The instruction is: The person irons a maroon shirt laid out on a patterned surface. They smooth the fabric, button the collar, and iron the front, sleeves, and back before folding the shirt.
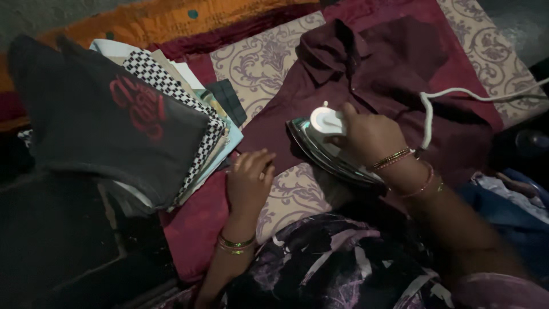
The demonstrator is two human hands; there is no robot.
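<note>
Head view: right hand fingers closed round the handle of the iron, pressing the maroon shirt mid-pad; left hand flat, fingers loosely spread, holding nothing, on the ironing pad near edge. Folded stack looks done; shirt looks partway.

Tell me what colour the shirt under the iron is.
Dark maroon. The shirt shows best in the head view, with the iron held by the right hand.

One iron, one maroon shirt, perhaps six folded garments.
</note>
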